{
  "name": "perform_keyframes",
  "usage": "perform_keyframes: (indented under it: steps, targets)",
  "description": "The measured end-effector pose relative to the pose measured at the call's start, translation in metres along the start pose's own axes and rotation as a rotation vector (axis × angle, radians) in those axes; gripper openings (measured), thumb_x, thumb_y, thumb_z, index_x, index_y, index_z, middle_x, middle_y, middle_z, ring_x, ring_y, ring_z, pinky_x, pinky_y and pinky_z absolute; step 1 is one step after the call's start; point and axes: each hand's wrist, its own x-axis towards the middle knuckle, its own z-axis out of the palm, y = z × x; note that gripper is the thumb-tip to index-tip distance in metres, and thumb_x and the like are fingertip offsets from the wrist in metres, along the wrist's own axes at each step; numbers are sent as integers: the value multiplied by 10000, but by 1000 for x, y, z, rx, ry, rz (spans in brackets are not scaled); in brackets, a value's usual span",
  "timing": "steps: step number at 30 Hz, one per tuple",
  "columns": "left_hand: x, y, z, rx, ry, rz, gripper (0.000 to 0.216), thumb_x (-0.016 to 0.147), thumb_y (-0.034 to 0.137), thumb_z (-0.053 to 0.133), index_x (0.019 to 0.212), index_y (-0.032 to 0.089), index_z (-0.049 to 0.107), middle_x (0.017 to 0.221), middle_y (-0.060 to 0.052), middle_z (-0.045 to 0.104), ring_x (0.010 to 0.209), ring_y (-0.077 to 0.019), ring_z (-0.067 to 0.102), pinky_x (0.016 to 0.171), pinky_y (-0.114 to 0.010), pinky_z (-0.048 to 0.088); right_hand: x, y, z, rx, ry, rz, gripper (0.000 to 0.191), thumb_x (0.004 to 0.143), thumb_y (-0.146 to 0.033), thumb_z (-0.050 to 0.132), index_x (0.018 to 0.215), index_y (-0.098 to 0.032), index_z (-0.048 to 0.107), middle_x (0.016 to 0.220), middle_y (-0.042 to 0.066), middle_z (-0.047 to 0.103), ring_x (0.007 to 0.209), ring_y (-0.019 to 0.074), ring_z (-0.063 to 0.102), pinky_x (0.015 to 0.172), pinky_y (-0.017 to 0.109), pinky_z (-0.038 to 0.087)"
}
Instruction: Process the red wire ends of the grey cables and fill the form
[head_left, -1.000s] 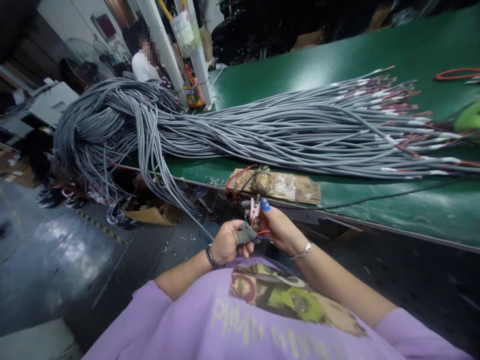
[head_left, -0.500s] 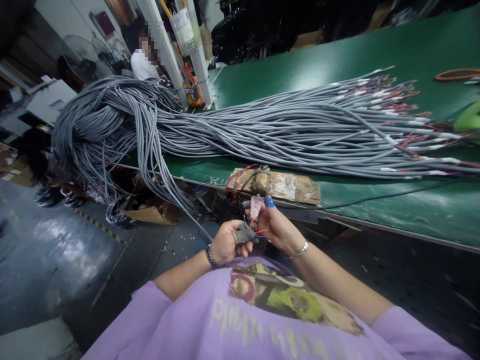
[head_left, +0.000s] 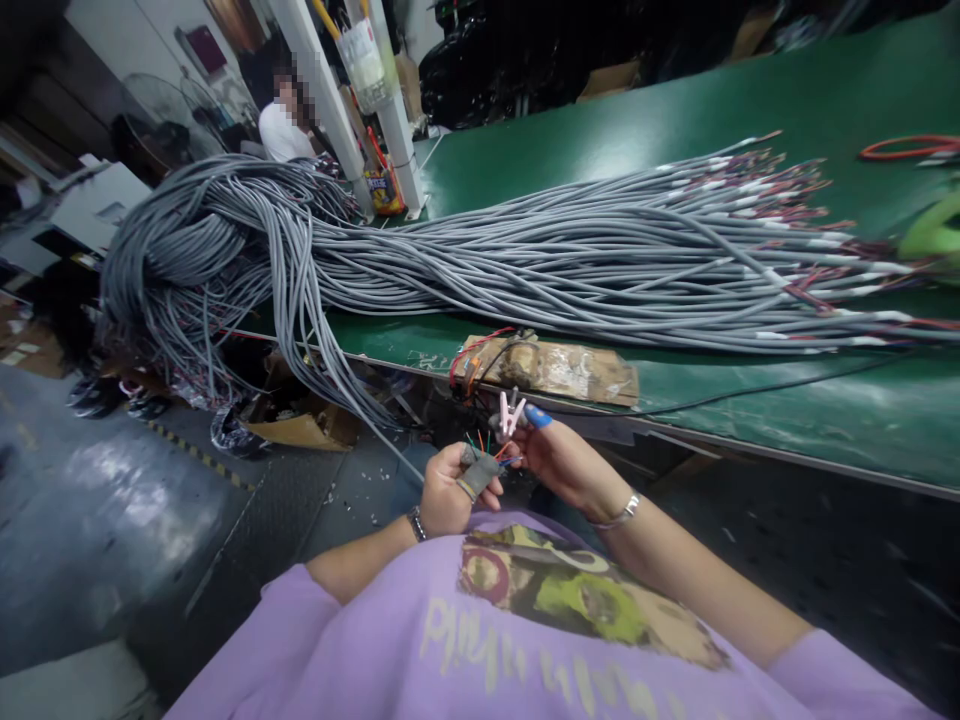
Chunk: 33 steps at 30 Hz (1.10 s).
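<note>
Currently: left hand [head_left: 444, 497] closed around the end of one grey cable [head_left: 401, 457], grey cot [head_left: 480, 477] on its thumb. Red, green and blue wires [head_left: 504, 455] fan out past the grip. Right hand [head_left: 566, 462] half open, fingers curled at the wire tips, blue cot [head_left: 537, 416] on the thumb; can't tell if it pinches a wire. Pink clip [head_left: 511, 413] just beside that thumb; can't tell if the hand touches it. Both hands sit in front of the surface [head_left: 660, 110], off its near edge. Behind them, a board [head_left: 559, 372] lies along that edge. Beyond it, a big bundle [head_left: 480, 255] of grey cables runs across the surface, stripped ends right, coils drooping over the left side. Farther back left: a post [head_left: 401, 150], then a co-worker [head_left: 281, 132] in white.
</note>
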Motion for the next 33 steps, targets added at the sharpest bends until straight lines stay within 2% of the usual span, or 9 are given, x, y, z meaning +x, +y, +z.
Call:
perform_keyframes:
  steps: [4,10,17,23,27,33]
  targets:
    - [0,1,-1,9,7,-15,488,616,606,760,664,156,579,517,3,639,349,-85,539,348,-170,393,-7,-3,-1,-25,-3,18,380,685,-543,748,763,-175,695,706,27,661,611,118,544,541,228,428]
    - [3,9,8,-88,31,-72,489,549,583,789,639,159,562,471,15,611,309,-79,500,310,-162,346,9,-7,9,-19,40,-82,336,685,-508,761,694,-184,674,613,-6,608,532,103,477,509,236,394]
    - [5,22,23,-156,80,-175,501,450,548,809,571,170,503,412,32,569,271,-71,454,291,-156,304,19,3,16,2,118,-184,420,626,-604,759,672,-197,671,606,11,635,539,131,521,532,266,432]
    - [6,18,23,-176,87,-176,496,474,537,793,573,178,465,427,30,568,285,-74,460,303,-158,298,25,8,15,105,31,-120,434,632,-625,746,657,-201,661,545,-7,608,475,121,506,477,263,445]
    - [7,15,22,-178,108,-171,482,486,537,777,587,179,470,432,28,570,284,-74,459,303,-162,292,28,10,11,133,36,-131,374,679,-580,740,713,-214,670,587,-10,648,498,117,549,494,250,471]
    - [6,15,21,-149,132,-194,479,469,542,763,584,181,470,429,28,568,284,-70,457,302,-168,275,27,9,9,171,67,-125,291,653,-482,801,708,-224,679,622,-6,680,540,130,593,522,246,507]
